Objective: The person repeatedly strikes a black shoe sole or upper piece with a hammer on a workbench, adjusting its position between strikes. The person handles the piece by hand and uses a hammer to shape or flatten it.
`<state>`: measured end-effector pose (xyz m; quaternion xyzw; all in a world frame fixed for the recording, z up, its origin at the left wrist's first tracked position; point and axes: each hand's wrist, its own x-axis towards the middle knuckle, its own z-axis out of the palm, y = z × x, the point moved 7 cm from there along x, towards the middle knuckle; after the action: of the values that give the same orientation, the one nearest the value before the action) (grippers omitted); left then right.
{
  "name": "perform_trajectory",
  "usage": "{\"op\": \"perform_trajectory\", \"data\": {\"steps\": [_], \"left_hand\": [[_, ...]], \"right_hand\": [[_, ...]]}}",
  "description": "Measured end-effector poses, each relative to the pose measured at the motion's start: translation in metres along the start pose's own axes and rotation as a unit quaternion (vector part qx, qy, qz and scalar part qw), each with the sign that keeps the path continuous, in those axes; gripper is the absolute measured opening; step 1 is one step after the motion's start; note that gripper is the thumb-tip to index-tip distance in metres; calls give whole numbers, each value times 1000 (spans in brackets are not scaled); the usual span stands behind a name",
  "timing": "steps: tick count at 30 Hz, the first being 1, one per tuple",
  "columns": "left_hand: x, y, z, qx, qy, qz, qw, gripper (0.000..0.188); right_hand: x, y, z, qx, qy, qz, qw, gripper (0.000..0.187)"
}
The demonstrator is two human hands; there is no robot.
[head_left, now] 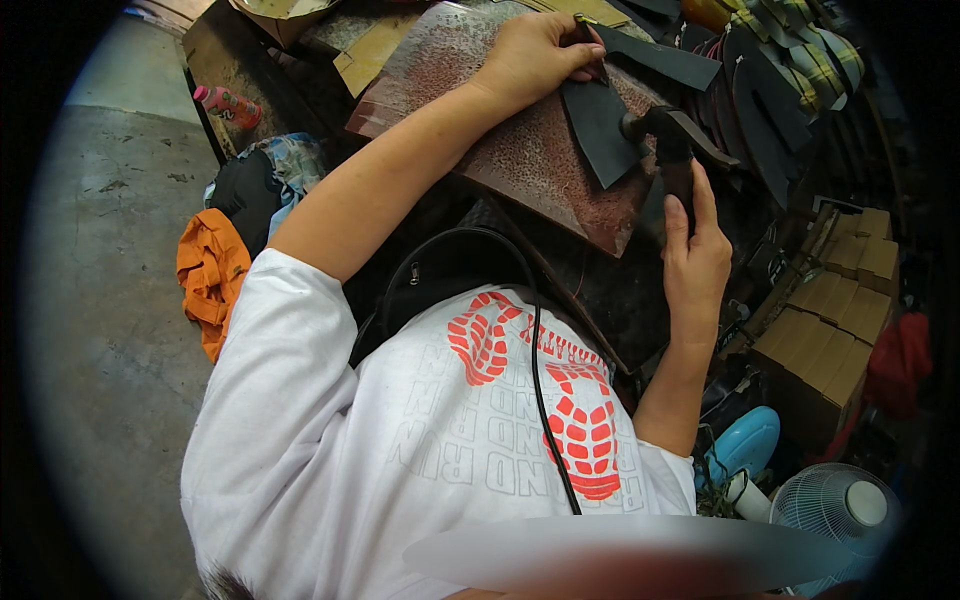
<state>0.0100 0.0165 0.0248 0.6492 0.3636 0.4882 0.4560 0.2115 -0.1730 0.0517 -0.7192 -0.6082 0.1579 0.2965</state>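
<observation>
My right hand [695,250] is wrapped round the dark handle of a hammer [675,130]. The hammer's round face is over the lower right edge of a dark grey flat piece [603,135], like leather or rubber; whether it touches cannot be made out. My left hand [540,62] is closed at the narrow upper end of that piece, thumb and fingers pinched together. A small brass-coloured tip [585,19] shows beside its fingers, of a kind I cannot make out. Beneath lies a pitted reddish-brown slab [530,180]. Another dark strip [665,62] lies just right of my left hand.
Stacked dark sole-shaped pieces [745,95] and yellow plaid pieces [815,60] crowd the far right. Brown cartons [820,330] and a fan [835,510] stand at right. On the left are a pink-capped bottle [230,105] and an orange cloth [212,270]. A black cable [538,370] hangs over my shirt.
</observation>
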Motion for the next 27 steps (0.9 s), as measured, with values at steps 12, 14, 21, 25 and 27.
{"op": "perform_trajectory", "data": {"steps": [12,14,21,25,27], "left_hand": [[-15,53,22,273,29,243,930,18],[-22,63,29,306,36,311,899,16],[-23,56,22,299,43,241,922,13],[-6,13,5,85,55,17,995,17],[-1,-7,4,-74,39,-78,993,12]], "right_hand": [[-1,-115,-135,234,217,-331,888,40],[5,-113,-126,249,199,-322,891,42],[14,-9,-29,-19,67,-107,992,45],[3,-6,-15,-38,41,-81,995,47],[0,-13,-14,-41,47,-65,996,48]]}}
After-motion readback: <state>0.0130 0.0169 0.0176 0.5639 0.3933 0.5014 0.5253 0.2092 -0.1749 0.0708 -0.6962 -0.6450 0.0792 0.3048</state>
